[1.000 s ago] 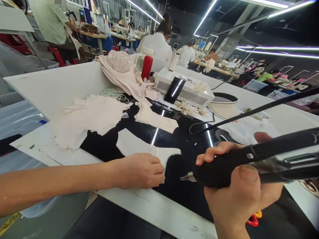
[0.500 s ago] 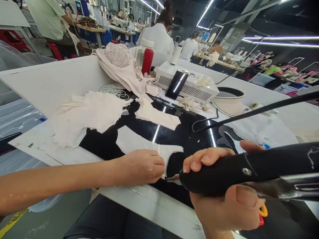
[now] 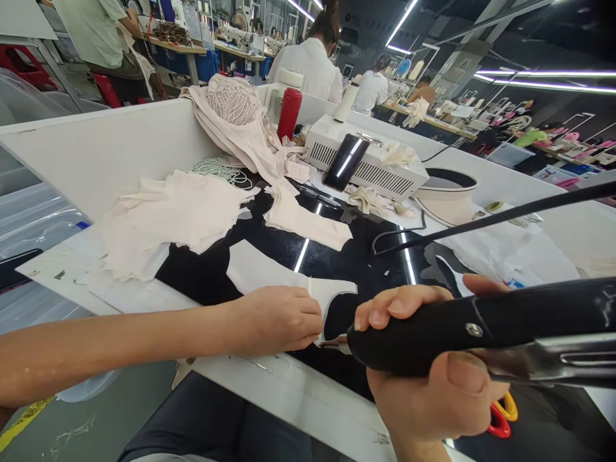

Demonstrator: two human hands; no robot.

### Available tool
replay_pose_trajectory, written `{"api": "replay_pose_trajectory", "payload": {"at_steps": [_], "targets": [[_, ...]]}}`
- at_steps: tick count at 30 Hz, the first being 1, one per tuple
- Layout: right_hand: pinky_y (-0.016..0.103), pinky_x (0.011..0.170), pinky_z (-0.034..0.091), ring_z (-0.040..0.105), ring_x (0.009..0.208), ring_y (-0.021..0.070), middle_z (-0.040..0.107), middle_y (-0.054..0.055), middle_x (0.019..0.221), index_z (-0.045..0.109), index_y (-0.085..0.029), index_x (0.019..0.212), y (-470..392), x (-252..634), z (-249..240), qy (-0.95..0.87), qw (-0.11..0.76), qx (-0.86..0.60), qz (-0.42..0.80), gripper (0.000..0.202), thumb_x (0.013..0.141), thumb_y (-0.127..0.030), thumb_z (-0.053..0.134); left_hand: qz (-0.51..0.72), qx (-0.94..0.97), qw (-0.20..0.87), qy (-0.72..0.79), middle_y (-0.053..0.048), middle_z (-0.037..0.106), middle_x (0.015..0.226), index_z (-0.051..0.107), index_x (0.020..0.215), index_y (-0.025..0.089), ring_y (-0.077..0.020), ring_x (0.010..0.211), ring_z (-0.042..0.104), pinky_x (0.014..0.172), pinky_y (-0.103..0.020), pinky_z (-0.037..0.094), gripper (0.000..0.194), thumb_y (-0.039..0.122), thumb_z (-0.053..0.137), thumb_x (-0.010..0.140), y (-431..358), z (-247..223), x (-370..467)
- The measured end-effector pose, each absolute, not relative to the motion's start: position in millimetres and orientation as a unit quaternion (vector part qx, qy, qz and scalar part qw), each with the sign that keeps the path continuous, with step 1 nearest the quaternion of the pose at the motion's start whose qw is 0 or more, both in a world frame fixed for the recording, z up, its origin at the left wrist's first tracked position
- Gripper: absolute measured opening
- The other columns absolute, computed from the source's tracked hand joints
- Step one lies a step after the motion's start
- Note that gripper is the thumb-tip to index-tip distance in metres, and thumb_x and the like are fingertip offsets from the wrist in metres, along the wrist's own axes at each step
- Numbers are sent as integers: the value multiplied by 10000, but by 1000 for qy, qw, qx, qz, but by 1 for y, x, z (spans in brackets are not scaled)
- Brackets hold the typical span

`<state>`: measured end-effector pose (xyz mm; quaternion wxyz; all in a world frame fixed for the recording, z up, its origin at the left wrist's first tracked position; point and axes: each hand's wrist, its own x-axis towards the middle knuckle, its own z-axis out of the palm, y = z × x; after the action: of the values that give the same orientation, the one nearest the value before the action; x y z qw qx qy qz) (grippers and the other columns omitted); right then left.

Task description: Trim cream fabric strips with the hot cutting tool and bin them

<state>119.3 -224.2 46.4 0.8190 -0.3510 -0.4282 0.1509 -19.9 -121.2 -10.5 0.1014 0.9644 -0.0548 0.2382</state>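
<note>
My left hand (image 3: 279, 319) is closed on the lower edge of a white cut fabric piece (image 3: 262, 268), which lies flat on a glossy black work surface (image 3: 197, 277). My fingertips are mostly hidden. In my right hand (image 3: 433, 401) is a black handheld tool (image 3: 409, 343) with a metal lever along its side. Its narrow flat metal tip reaches the fabric edge beside my left fingers; whether they touch, I cannot tell. Beyond lies a beige cut piece (image 3: 312, 226). To the left spreads a pile of pale fabric pieces (image 3: 185, 208).
At the back are beige lace garments (image 3: 233, 109), a red bottle (image 3: 289, 112), a vented white box (image 3: 389, 173) with a phone (image 3: 345, 162) leaning on it, and a round container (image 3: 445, 199). A black cable (image 3: 495, 217) crosses at right. Scissors (image 3: 503, 414) lie under my right hand. Co-workers sit beyond.
The view has shifted slightly, showing more of the scissors' handles. Both hands keep nearly the same place, the left on the fabric and the right on the tool.
</note>
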Motion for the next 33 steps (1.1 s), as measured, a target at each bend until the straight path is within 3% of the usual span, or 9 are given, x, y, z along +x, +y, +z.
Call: {"api": "replay_pose_trajectory", "payload": {"at_steps": [5, 12, 17, 23, 33], "targets": [[278, 464, 540, 597, 552, 153, 699, -63, 773, 652, -276, 1208, -224, 118, 50, -412, 826, -351, 158, 482, 811, -400, 897, 219, 971, 84, -43, -54, 749, 958, 690, 946, 151, -196, 928, 705, 951, -327, 564, 188, 89, 583, 1088, -120, -7, -18], [303, 472, 521, 598, 557, 163, 691, -52, 774, 656, -274, 1208, -224, 119, 48, -421, 822, -351, 154, 462, 824, -389, 885, 220, 970, 103, -3, -27, 713, 925, 645, 910, 177, -193, 894, 667, 877, -315, 550, 153, 175, 750, 1022, -118, -11, -12], [305, 471, 520, 596, 565, 163, 683, -47, 796, 650, -283, 1236, -225, 120, 47, -432, 818, -345, 157, 474, 838, -386, 886, 242, 967, 75, -2, -49, 709, 1038, 628, 960, 185, -206, 999, 670, 961, -330, 544, 134, 86, 694, 1022, -119, -10, -12], [303, 482, 541, 599, 574, 159, 689, -44, 804, 659, -279, 1231, -225, 120, 47, -427, 819, -344, 171, 474, 832, -378, 896, 204, 968, 138, -47, -35, 733, 1032, 646, 1020, 182, -185, 985, 680, 963, -297, 536, 185, -3, 644, 1017, -118, -6, -16], [281, 469, 535, 603, 571, 153, 684, -49, 787, 663, -277, 1215, -227, 119, 50, -417, 824, -340, 178, 475, 819, -371, 908, 206, 964, 132, -105, -82, 785, 1170, 742, 1211, 145, -195, 1093, 726, 1051, -316, 559, 233, 69, 547, 1109, -107, -5, -30]]}}
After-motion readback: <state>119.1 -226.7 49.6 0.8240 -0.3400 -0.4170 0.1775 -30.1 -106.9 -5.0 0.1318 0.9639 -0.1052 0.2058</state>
